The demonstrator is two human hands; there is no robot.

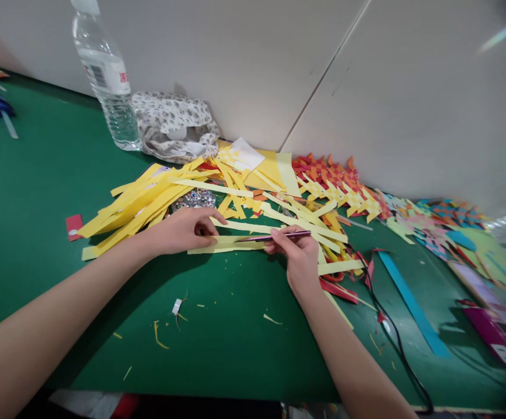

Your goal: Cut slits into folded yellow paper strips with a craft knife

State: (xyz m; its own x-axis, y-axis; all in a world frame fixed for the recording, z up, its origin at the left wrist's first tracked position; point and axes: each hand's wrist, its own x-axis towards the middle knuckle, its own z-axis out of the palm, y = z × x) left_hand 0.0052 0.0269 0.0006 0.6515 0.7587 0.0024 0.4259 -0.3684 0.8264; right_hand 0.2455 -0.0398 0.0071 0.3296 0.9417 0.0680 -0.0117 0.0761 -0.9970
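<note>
My left hand (182, 230) lies on a pale yellow paper strip (224, 244) on the green table (39, 192), fingers curled and pressing it down. My right hand (297, 251) pinches a thin dark pen-like tool (274, 237), whose tip rests on the same strip. Behind both hands lies a heap of yellow paper strips (148, 198).
A water bottle (107, 75) and a patterned cloth pouch (172, 125) stand by the wall. Woven orange and yellow paper fish (335, 183) and multicoloured ones (436, 224) line the back right. A black cable (388, 331), a blue strip (410, 302), a small dish of googly eyes (195, 199) and scraps lie around.
</note>
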